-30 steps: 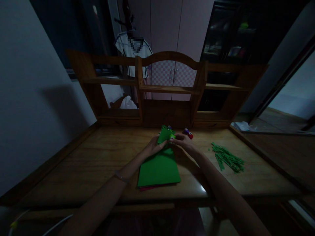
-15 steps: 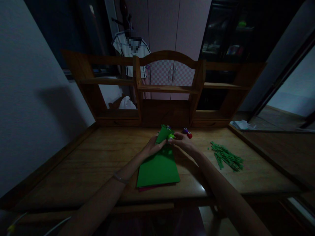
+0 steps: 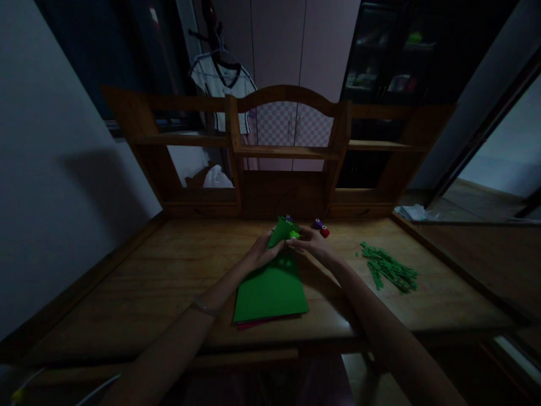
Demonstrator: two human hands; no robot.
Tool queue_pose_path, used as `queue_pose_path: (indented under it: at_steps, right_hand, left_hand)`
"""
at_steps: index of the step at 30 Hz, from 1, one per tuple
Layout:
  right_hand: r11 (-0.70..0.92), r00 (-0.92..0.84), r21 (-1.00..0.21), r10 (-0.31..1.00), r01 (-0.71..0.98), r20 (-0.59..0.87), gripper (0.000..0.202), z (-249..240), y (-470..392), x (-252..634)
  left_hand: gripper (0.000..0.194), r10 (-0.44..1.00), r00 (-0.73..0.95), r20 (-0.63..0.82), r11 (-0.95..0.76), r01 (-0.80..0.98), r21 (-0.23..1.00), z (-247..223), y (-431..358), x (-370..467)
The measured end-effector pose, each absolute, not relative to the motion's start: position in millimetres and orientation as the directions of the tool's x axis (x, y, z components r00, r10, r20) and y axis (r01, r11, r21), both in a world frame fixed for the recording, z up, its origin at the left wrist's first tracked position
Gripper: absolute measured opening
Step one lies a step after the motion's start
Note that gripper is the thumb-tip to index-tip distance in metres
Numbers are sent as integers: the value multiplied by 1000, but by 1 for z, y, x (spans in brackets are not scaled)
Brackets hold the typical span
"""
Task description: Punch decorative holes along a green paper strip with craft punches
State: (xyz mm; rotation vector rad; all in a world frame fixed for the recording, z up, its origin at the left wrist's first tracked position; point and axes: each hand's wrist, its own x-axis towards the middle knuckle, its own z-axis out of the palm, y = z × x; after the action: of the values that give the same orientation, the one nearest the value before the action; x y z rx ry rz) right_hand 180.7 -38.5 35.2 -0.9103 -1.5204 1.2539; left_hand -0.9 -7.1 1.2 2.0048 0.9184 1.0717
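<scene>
My left hand (image 3: 264, 253) is closed on a sheet of green paper (image 3: 278, 234), which is lifted at a tilt; its far edge shows a row of small cut-out notches. At the right edge of this sheet, my right hand (image 3: 313, 246) grips a small lime-green craft punch (image 3: 294, 234), partly hidden by the fingers. Under both hands lies a stack of green paper (image 3: 270, 299) with a pink sheet (image 3: 257, 323) peeking out at its near edge. Just beyond the right hand are a purple punch (image 3: 318, 224) and a red punch (image 3: 324, 232). Another purple one (image 3: 288, 217) shows behind the raised sheet.
A heap of narrow green paper strips (image 3: 389, 268) lies on the right of the wooden desk (image 3: 169, 276). A wooden shelf unit (image 3: 287, 151) runs along the desk's back edge. A white cable (image 3: 99, 389) hangs at the lower left.
The lime-green punch and my right fingers have shifted very slightly at the paper's edge. Both hands keep their hold, and the view has moved a little.
</scene>
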Motion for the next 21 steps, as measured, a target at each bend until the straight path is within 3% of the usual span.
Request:
queue_pose_path:
  at_steps: [7,21]
  right_hand:
    - [198,-266,-980,945,5,189,45,34,-37,183]
    - [156,-278,-988,949,3,149,44,36,-41,181]
  left_hand:
    - [35,830,421,367,-502,275,820,3,-10,-1]
    - [36,807,458,372,-525,268,808,6,-11,-4]
